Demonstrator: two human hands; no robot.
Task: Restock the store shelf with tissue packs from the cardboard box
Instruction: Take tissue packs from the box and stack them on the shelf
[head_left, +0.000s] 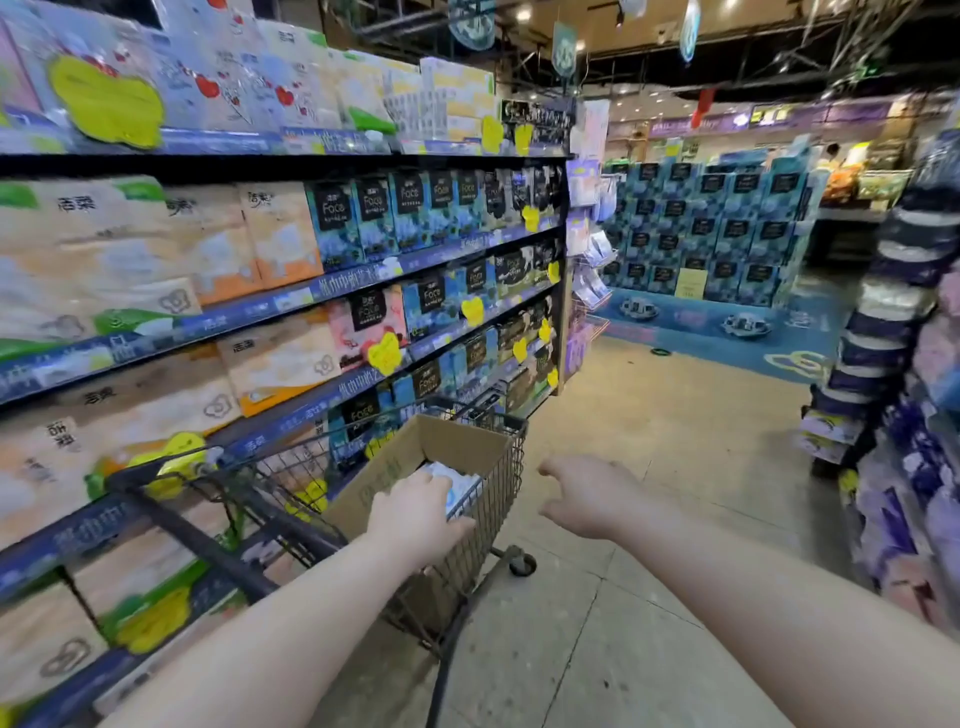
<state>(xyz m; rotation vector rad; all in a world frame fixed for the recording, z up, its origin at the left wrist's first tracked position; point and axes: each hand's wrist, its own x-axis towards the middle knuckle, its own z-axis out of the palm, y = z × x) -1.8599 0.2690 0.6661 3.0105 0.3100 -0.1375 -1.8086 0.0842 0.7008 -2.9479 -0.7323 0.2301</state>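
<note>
Cardboard box (457, 441) is sitting in the wire cart (500, 415) beside the shelf (291, 302), and I am watching my left hand (415, 514) reaching inside it, fingers curling over a white-and-blue tissue pack (461, 486), thumb pressing along its near edge. My right hand (587, 493) is hovering just right of the cart, fingers loosely bent, holding nothing.

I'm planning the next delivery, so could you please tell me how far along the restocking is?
Done: the shelves look largely full. In hand: the left hand is in the box in the cart, on a pack, grip unclear; the right hand hovers open beside the cart. Left: that pack, and whatever else the box hides, must go on a shelf.
</note>
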